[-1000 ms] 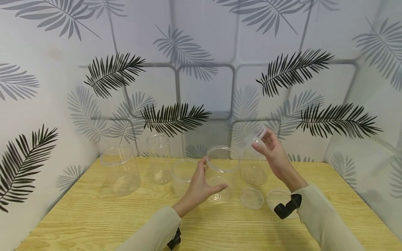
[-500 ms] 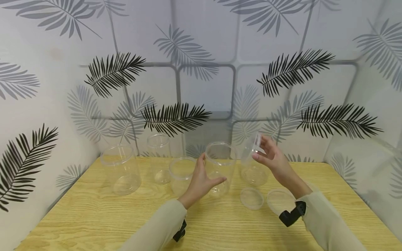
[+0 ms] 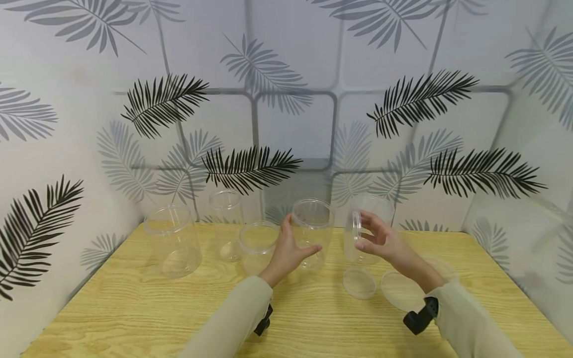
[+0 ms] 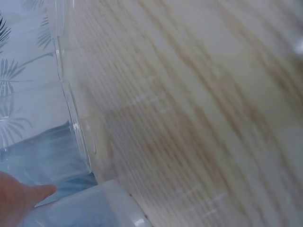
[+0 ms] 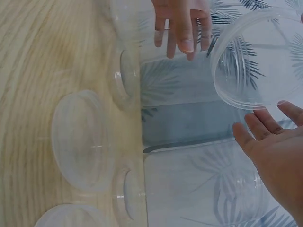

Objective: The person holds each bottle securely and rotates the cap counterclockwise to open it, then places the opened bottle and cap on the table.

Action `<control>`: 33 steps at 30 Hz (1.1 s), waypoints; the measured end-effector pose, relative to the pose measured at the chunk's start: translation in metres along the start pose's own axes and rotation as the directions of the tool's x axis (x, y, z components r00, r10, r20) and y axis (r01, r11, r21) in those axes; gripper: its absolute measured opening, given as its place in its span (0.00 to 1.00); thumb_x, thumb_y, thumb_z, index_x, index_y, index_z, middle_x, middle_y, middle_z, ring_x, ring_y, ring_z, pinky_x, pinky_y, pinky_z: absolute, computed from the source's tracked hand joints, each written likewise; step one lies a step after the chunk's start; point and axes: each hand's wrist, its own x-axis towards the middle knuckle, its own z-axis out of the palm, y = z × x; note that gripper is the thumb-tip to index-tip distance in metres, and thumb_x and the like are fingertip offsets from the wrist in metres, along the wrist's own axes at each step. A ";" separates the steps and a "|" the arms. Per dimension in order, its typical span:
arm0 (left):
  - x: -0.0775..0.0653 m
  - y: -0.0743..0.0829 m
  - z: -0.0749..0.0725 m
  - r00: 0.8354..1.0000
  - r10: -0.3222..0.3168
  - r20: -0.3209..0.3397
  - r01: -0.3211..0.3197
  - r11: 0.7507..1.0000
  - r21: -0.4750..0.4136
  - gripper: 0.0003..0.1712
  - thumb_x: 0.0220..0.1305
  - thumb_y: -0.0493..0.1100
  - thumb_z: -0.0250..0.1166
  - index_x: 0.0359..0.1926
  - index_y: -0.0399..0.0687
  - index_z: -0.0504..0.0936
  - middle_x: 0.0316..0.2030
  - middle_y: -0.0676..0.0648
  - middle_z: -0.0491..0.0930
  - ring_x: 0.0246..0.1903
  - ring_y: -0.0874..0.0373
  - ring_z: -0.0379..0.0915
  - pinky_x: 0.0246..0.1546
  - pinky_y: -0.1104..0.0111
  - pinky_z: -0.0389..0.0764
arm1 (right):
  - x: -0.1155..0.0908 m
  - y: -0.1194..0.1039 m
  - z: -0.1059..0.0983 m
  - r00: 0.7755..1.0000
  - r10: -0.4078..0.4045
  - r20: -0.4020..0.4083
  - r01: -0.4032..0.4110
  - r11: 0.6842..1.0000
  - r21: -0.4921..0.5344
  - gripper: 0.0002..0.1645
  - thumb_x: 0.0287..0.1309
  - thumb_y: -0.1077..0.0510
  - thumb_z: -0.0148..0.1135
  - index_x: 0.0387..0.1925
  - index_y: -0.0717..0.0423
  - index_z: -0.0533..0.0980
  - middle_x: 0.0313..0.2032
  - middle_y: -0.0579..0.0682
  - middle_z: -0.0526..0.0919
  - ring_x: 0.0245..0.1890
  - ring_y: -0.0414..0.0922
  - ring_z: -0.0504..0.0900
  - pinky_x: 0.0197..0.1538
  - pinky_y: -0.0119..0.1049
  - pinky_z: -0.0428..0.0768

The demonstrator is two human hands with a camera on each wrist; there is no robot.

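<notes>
In the head view, my left hand (image 3: pixel 288 251) grips a clear plastic jar (image 3: pixel 312 233) from its left side, thumb and fingers spread round the wall. The jar is upright, its open mouth facing up. To its right, my right hand (image 3: pixel 389 248) holds a round clear lid (image 3: pixel 355 226) by the rim, on edge, with its flat face turned toward the jar. The right wrist view shows this lid (image 5: pixel 220 78) beside the fingers of my right hand (image 5: pixel 279 156), with the left hand (image 5: pixel 182 26) opposite. Only the thumb of my left hand (image 4: pixel 23 196) shows in the left wrist view.
Left of my left hand stand a short clear jar (image 3: pixel 257 243), a tall narrow jar (image 3: pixel 226 226) and a wide jar (image 3: pixel 173 241). Another jar (image 3: pixel 373 206) is behind the right hand. Flat on the wooden table (image 3: pixel 313 318) lie a small lid (image 3: pixel 359 283) and a larger lid (image 3: pixel 400 291).
My right hand has come down and slightly left, turning the lid from a slant to nearly vertical. The left hand and its jar have shifted slightly away from me.
</notes>
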 end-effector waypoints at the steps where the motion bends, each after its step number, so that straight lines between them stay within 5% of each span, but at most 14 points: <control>1: 0.001 0.000 0.000 1.000 0.001 0.000 -0.001 1.000 0.003 0.61 0.45 0.54 0.72 0.69 0.42 0.41 0.67 0.37 0.48 0.67 0.42 0.46 0.65 0.50 0.57 | -0.001 0.002 0.001 1.000 0.004 0.011 -0.004 1.000 -0.016 0.42 0.59 0.62 0.57 0.69 0.57 0.47 0.63 0.54 0.59 0.64 0.49 0.61 0.57 0.32 0.72; 11: 0.007 -0.004 0.003 1.000 -0.021 -0.004 0.021 1.000 0.004 0.61 0.45 0.54 0.72 0.68 0.40 0.40 0.67 0.35 0.48 0.67 0.40 0.47 0.64 0.50 0.57 | -0.004 0.017 0.010 0.994 0.044 0.098 -0.038 0.997 -0.064 0.44 0.56 0.61 0.61 0.69 0.51 0.49 0.66 0.59 0.56 0.66 0.59 0.53 0.64 0.60 0.56; 22: 0.010 0.003 0.002 0.999 -0.051 0.013 0.051 0.998 0.021 0.60 0.46 0.50 0.72 0.68 0.37 0.41 0.66 0.32 0.50 0.65 0.39 0.50 0.64 0.51 0.58 | -0.007 0.026 0.026 0.979 0.044 0.199 -0.008 0.983 -0.182 0.46 0.51 0.58 0.65 0.68 0.53 0.52 0.66 0.57 0.57 0.65 0.60 0.56 0.63 0.63 0.55; 33: 0.014 0.003 0.001 0.998 -0.052 0.031 0.050 0.997 0.062 0.60 0.47 0.52 0.72 0.68 0.36 0.41 0.65 0.31 0.51 0.65 0.38 0.51 0.62 0.50 0.61 | -0.009 0.034 0.041 0.939 0.076 0.334 0.034 0.950 -0.312 0.47 0.48 0.52 0.68 0.66 0.56 0.55 0.61 0.58 0.62 0.61 0.61 0.60 0.59 0.66 0.58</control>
